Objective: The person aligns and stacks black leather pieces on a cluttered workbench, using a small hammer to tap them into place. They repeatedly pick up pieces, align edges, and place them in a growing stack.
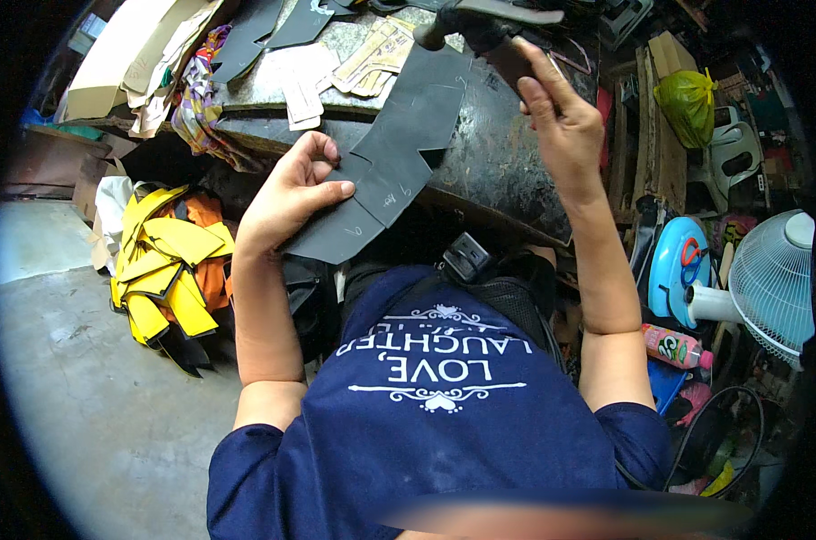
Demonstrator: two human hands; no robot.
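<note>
My right hand [565, 135] is raised over the right part of the workbench, its fingers wrapped round the handle of a hammer [480, 27]. The hammer's dark head points left, with a curved metal end to the right. My left hand [286, 193] pinches the left edge of black flat sheet pieces [412, 126] between thumb and fingers. These pieces look joined or overlapped, and have notched edges and faint light markings. Their far part lies on the dark workbench [507, 153], while the near part hangs past its front edge above my lap. The hammer is apart from the sheets.
Paper patterns [376, 58] and more black cut pieces [246, 40] lie on the bench, beside a cardboard box [97, 67]. Yellow and black cut pieces [169, 247] are heaped at left. A fan [772, 283], a pink bottle [673, 346] and a yellow-green bag [687, 106] stand at right.
</note>
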